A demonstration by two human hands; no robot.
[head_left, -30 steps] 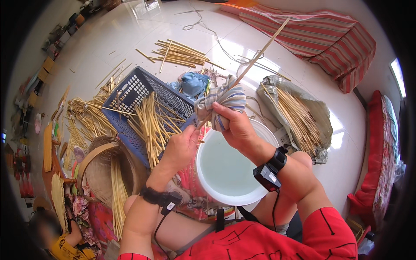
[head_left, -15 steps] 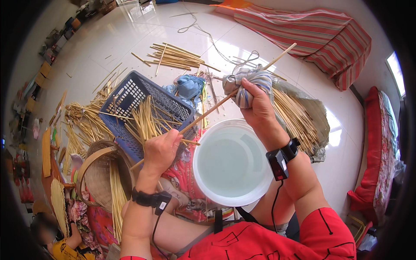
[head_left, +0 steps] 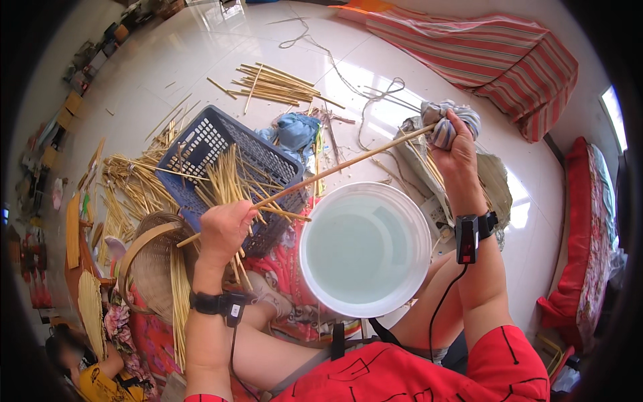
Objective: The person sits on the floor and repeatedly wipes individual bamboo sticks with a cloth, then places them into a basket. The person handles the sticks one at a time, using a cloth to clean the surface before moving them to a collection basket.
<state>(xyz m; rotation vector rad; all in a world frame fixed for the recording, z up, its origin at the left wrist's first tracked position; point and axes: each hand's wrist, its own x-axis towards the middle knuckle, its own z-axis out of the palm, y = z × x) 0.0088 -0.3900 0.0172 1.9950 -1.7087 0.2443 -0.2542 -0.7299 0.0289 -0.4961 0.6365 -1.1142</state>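
Observation:
My left hand (head_left: 224,228) is closed around a long thin peeled stick (head_left: 341,166), near its lower left end. The stick slants up to the right, passing above the far rim of a white bucket (head_left: 362,312) that holds clear, pale liquid. At its upper end, my right hand (head_left: 458,153) grips a bunched grey-and-blue striped cloth (head_left: 469,120) wrapped about the stick. Inside the cloth the stick's tip is hidden. Beside my left hand, a dark blue plastic basket (head_left: 191,144) holds a bunch of similar sticks (head_left: 231,171).
A wicker basket (head_left: 151,264) with pale strips stands at left. More sticks (head_left: 278,86) lie on the far floor. A blue cloth (head_left: 296,132) sits behind the bucket, and an olive sack (head_left: 497,191) lies at right. Red-striped fabric (head_left: 469,50) drapes at far right. Another person sits lower left.
My right hand and the striped cloth have moved right along the stick to its upper end. My left hand has shifted slightly left and down, and less stick shows beyond the cloth.

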